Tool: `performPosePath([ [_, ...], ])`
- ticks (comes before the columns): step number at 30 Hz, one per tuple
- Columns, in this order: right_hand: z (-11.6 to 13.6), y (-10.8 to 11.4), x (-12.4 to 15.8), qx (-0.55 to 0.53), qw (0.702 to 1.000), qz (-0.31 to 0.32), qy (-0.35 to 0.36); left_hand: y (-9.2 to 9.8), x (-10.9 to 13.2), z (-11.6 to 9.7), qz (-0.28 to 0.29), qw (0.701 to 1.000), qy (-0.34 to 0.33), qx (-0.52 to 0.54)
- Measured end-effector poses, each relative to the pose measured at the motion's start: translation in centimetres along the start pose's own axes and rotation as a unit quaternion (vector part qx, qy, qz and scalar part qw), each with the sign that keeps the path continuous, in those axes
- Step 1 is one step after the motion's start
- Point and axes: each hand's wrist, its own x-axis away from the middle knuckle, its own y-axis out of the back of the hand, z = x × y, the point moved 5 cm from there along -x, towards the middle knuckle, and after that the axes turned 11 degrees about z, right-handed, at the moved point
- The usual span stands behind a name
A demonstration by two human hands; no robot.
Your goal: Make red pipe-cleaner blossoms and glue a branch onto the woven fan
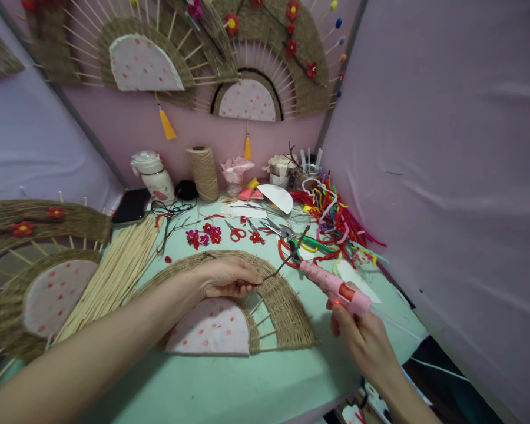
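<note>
Pinched in my left hand (229, 277) is a thin dark twig (287, 259), slanting up to the right. Below that hand lies a woven twine fan (289, 306) with a white, red-dotted half-circle (209, 330) at its base. My right hand (357, 330) grips a pink glue gun (331, 282), its nozzle pointing up and left close to the twig; a small red light glows on it. Whether the nozzle touches the twig I cannot tell. Red and purple flowers (204, 235) lie behind the fan, beside small red scissors (237, 232).
A bundle of thin sticks (110, 277) and another fan (9, 306) lie on the left. Behind stand a white bottle (152, 176) and a twine spool (203, 174). Pliers (287, 231) and colourful pipe cleaners (335, 212) are at the right. Finished-looking fans (309, 88) hang on the wall.
</note>
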Motion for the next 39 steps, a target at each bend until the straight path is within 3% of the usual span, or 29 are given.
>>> performPosePath([
  [10, 1.5, -1.5, 0.2, -0.029, 0.996, 0.075, 0.034, -0.2, 0.0, -0.3, -0.007, 0.999, -0.036, -0.005],
  [39, 0.4, -1.9, 0.4, 0.01, 0.998, 0.048, 0.047, -0.5, 0.1, -0.3, -0.025, 0.999, -0.036, -0.013],
])
